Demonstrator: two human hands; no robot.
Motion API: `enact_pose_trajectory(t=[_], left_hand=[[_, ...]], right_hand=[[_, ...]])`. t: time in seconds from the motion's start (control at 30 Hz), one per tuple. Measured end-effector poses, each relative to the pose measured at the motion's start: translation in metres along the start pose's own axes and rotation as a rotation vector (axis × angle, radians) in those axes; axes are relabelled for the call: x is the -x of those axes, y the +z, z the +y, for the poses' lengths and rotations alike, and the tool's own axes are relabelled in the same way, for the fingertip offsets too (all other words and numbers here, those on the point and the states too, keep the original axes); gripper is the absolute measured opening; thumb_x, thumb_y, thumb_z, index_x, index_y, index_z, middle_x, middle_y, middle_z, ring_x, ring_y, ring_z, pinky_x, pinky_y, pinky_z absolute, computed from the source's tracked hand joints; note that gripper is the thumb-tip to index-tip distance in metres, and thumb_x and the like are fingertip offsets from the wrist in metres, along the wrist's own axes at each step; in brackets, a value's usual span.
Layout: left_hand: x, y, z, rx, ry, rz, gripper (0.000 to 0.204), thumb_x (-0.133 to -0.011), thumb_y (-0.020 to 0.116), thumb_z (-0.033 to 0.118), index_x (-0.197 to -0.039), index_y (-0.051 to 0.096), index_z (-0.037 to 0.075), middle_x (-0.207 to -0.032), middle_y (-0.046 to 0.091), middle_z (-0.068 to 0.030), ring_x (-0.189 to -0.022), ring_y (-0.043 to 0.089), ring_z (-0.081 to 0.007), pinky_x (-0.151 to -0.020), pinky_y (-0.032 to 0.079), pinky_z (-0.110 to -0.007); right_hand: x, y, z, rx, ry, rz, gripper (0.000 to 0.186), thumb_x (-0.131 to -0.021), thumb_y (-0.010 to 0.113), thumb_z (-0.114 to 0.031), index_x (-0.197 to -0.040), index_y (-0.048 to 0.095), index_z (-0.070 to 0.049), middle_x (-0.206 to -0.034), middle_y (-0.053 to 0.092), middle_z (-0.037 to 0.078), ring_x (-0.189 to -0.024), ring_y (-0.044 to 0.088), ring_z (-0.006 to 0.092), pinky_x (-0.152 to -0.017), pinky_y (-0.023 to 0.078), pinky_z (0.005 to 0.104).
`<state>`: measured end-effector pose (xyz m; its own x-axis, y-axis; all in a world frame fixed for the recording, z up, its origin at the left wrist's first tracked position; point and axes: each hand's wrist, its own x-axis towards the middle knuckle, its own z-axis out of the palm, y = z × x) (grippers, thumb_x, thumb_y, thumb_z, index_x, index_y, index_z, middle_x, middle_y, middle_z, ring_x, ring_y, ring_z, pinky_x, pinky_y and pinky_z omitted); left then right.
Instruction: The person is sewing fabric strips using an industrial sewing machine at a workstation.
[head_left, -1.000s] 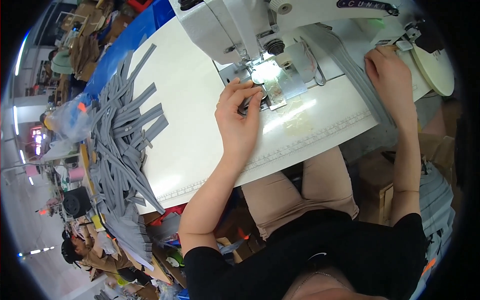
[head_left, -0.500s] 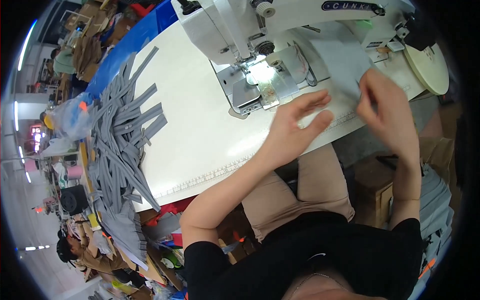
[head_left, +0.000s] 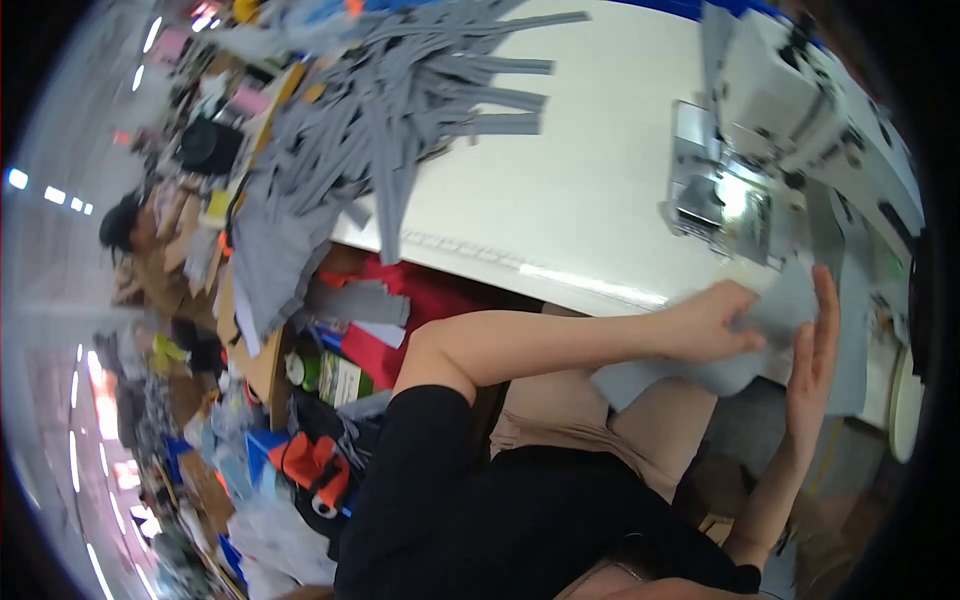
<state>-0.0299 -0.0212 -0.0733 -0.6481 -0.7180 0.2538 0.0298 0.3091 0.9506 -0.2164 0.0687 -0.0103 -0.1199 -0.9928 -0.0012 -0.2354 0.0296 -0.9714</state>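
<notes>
My left hand point(head_left: 712, 322) is closed on a light grey fabric piece point(head_left: 790, 305) at the table's front edge. Part of this cloth hangs beneath my left forearm and over my lap. My right hand point(head_left: 814, 355) is beside the cloth on the right, its fingers stretched out and nothing gripped in them. Just beyond both hands stands a white sewing machine point(head_left: 775, 90), its lamp lighting the needle area point(head_left: 735, 197). More grey fabric point(head_left: 850, 300) lies under the machine's arm and hangs off the right side.
Many grey fabric strips point(head_left: 370, 110) are heaped on the left of the white table point(head_left: 590, 200). Below that edge are red cloth point(head_left: 430, 310) and crowded boxes and bags. A person point(head_left: 160, 235) is at the far left. A pale round disc point(head_left: 905, 415) sits far right.
My view has swung left, so the machine appears farther right. My left hand, empty before, now grips the grey fabric; the right hand's bent fingers have straightened.
</notes>
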Motion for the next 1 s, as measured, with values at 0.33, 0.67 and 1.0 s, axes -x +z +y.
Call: enact_pose_trajectory(t=[0.33,0.67,1.0], left_hand=[[0.023,-0.142,0.006,0.099,-0.181,0.514,0.019,-0.095,0.059,0.002,-0.106,0.074,0.000,-0.086,0.076,-0.0106,-0.075,0.072,-0.0157,-0.067,0.058,-0.031],[0.126,-0.370,-0.037,-1.071,-0.345,1.185,0.022,-0.088,0.078,0.021,-0.090,0.075,-0.001,-0.084,0.072,-0.0104,-0.082,0.068,-0.0280,-0.075,0.051,-0.039],[0.119,-0.362,0.002,-0.289,-0.014,1.416,0.015,-0.097,0.073,0.011,-0.102,0.067,-0.001,-0.081,0.074,-0.0094,-0.059,0.064,-0.0099,-0.053,0.046,-0.021]], right_hand=[[-0.030,0.014,0.036,0.187,0.067,0.131,0.026,-0.100,0.073,-0.028,-0.104,0.070,-0.002,-0.085,0.065,-0.004,-0.079,0.054,0.0050,-0.072,0.042,0.0214],[-0.030,0.029,0.034,0.196,0.013,0.112,0.025,-0.100,0.072,-0.028,-0.102,0.069,-0.003,-0.083,0.063,-0.004,-0.077,0.051,0.0041,-0.068,0.039,0.0212],[-0.016,0.035,0.020,0.170,0.015,0.083,0.025,-0.101,0.071,-0.026,-0.100,0.068,-0.002,-0.084,0.062,-0.005,-0.078,0.051,0.0045,-0.071,0.040,0.0216]])
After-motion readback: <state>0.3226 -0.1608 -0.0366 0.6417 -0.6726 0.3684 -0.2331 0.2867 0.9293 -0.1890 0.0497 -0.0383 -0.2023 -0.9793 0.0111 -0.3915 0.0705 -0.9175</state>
